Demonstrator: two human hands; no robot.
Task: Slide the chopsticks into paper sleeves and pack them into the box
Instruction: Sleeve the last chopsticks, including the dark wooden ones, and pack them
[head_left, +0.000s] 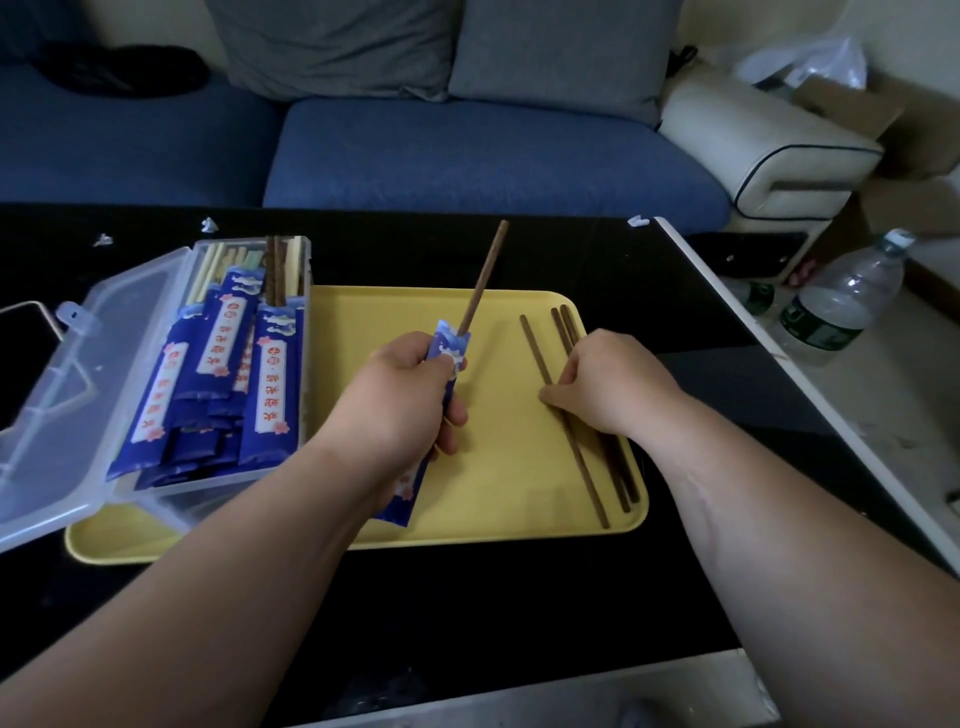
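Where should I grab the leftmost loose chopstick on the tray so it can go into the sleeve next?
Probably mid-shaft, from straight above with the right hand: the leftmost chopstick lies flat on the yellow tray, with a gap to the other two chopsticks, leaving room for a pinch grip across its width. That keeps both ends free for the sleeve in the left hand.

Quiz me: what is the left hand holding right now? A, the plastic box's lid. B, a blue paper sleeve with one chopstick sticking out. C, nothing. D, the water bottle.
B: the left hand grips a blue paper sleeve with a single brown chopstick poking from its top, while the right hand pinches a loose chopstick on the yellow tray.
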